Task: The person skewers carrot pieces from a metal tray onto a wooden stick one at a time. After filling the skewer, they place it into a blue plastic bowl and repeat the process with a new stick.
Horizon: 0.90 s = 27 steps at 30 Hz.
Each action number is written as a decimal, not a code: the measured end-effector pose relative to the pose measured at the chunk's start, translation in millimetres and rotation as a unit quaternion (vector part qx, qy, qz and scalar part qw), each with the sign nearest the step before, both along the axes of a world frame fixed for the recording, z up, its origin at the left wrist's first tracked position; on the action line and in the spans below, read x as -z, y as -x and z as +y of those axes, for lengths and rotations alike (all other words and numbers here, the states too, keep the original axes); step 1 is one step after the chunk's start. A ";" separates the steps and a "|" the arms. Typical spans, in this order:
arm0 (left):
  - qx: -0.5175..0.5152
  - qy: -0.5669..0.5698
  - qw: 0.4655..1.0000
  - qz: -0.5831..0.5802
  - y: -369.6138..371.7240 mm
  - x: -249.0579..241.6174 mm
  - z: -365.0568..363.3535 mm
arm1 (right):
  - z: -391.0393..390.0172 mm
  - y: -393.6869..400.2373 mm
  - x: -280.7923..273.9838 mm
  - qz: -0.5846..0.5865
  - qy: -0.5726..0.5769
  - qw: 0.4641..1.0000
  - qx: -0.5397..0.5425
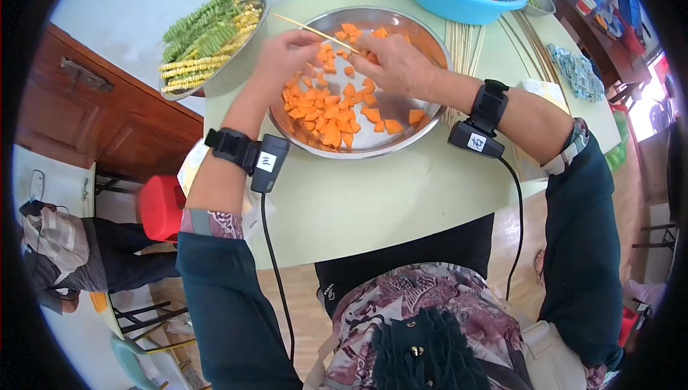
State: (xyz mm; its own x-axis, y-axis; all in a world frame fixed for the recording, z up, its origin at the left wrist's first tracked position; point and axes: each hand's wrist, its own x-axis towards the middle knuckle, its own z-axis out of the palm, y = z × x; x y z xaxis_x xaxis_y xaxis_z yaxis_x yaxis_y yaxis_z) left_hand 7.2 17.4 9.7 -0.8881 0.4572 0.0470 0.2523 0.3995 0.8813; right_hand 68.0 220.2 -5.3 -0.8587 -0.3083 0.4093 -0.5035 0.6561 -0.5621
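Pale green table (344, 204) bears a steel basin (396, 103) of carrot pieces (330, 112); right hand (401, 64) pinches the skewer (301, 26) above it, left hand's (287, 60) fingers curl, grip unclear, so best keep stick steady, fingertips off its free end.

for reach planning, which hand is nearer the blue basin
Right: the right hand is over the right half of the metal pan, toward the blue basin; the left hand is farther, over the pan's left edge.
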 end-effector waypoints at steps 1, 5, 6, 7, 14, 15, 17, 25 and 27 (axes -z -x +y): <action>-0.013 -0.147 0.987 -0.067 4.8 -3.5 -6.5 | 0.5 0.7 0.8 0.000 0.002 1.000 0.001; -0.015 -0.329 0.940 -0.093 17.1 -13.9 -33.6 | 0.0 0.0 2.7 0.010 -0.002 1.000 0.010; -0.037 -0.340 0.936 -0.084 17.9 -15.6 -36.0 | 0.4 -1.3 1.5 0.004 -0.009 1.000 -0.004; -0.035 -0.337 0.937 -0.081 20.0 -15.1 -38.3 | 0.7 -2.3 0.5 -0.002 -0.015 1.000 -0.018; -0.045 -0.371 0.925 -0.075 21.0 -14.1 -38.5 | 0.8 -2.6 1.6 0.010 -0.020 1.000 -0.005; -0.055 -0.364 0.928 -0.066 20.8 -14.6 -38.1 | 0.6 -3.0 1.2 0.008 -0.025 1.000 -0.001; -0.064 -0.356 0.931 -0.058 20.7 -15.4 -37.6 | 0.4 -3.0 0.4 0.007 -0.029 1.000 0.004; -0.069 -0.342 0.937 -0.023 16.7 -16.9 -34.5 | 1.3 -0.6 3.6 -0.001 -0.041 0.999 0.001; -0.077 -0.337 0.938 -0.016 15.4 -17.1 -33.1 | 1.6 -1.1 3.8 0.003 -0.040 0.999 0.000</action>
State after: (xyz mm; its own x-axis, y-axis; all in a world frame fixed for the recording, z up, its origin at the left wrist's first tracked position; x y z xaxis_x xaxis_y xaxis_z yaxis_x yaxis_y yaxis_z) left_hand -8.2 -15.7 26.8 -0.9474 0.1992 0.2504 0.2054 -0.2217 0.9532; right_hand 69.1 221.8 -9.1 -0.8559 -0.3403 0.3894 -0.5074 0.6982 -0.5050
